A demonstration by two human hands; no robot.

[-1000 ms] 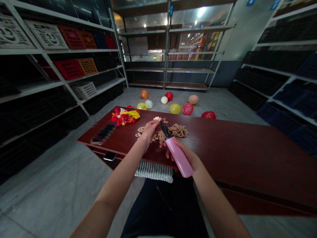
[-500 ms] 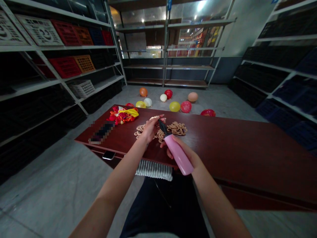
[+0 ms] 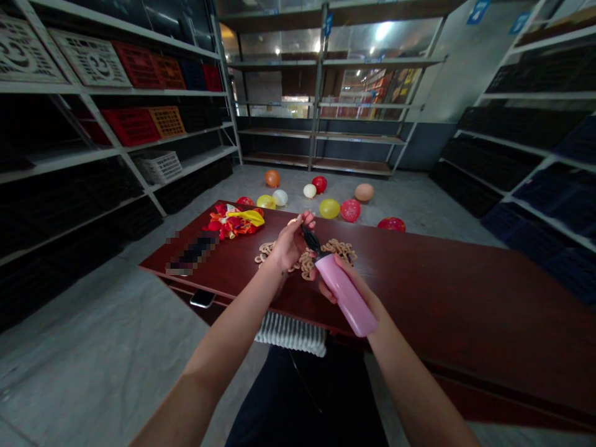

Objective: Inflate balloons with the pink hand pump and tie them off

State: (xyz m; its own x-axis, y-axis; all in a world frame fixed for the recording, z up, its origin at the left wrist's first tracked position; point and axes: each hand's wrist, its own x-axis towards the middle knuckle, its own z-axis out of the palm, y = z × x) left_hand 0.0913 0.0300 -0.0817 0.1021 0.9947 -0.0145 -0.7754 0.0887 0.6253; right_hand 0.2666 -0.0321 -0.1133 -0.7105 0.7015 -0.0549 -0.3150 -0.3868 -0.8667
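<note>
My right hand [image 3: 329, 287] is wrapped round a pink balloon pump [image 3: 348, 297]. Its black nozzle [image 3: 311, 239] points up and left, away from me. At the nozzle's tip, my left hand [image 3: 289, 243] has its fingers curled together. A small pale bit shows by those fingers, but what they pinch is mostly hidden. Under and beyond both hands lies a heap of beige looped strands [image 3: 342, 249] on the dark red-brown table [image 3: 442, 279]. To the left sits a pile of limp red, orange and yellow balloons [image 3: 235, 221].
Several blown-up balloons, among them a yellow balloon [image 3: 329, 208] and a red balloon [image 3: 351, 210], lie on the floor past the table. A phone [image 3: 203, 299] rests below the tabletop at front left. Shelves with crates [image 3: 133, 126] line the sides.
The view has tilted up slightly. The pump and my right hand have shifted a little right, and my left fingers have curled more at the nozzle tip.
</note>
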